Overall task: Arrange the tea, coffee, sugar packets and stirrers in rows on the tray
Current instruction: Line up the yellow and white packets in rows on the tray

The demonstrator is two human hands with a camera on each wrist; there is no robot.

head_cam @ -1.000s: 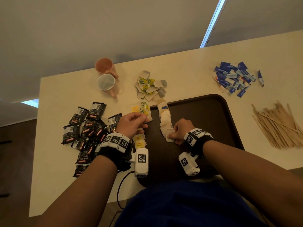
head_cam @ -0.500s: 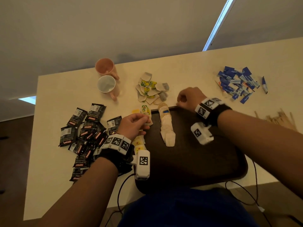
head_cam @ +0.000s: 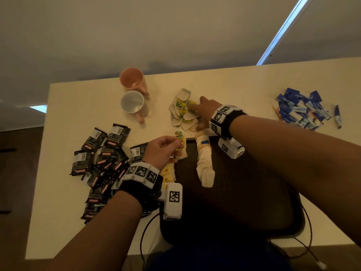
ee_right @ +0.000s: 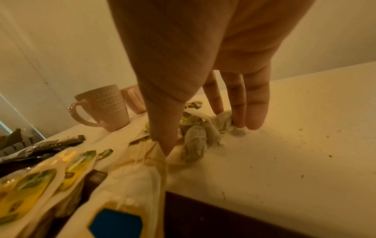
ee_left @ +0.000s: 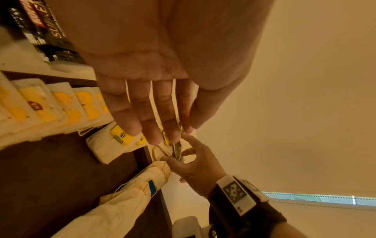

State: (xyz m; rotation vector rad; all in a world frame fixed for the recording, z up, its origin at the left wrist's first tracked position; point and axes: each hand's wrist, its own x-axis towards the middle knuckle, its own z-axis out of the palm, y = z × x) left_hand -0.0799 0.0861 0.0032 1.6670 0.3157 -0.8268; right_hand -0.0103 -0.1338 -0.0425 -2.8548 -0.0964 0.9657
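- From the head view we see our right hand (head_cam: pixel 207 109) reaching past the far rim of the tray (head_cam: pixel 254 192) onto the loose tea bags (head_cam: pixel 182 112); only the right wrist view shows its straight fingers (ee_right: pixel 254 111) touching a crumpled bag, gripping nothing.
- Our left hand (head_cam: pixel 163 151) pinches a yellow-tagged tea bag (head_cam: pixel 180 148) at the tray's left edge.
- Beside those fingers, two tea rows (head_cam: pixel 205 163) lie on the tray; dark bare tray extends rightward.
- Coffee sachets (head_cam: pixel 103 159) lie left, sugar packets (head_cam: pixel 300 108) far right, on the table (head_cam: pixel 78 114).
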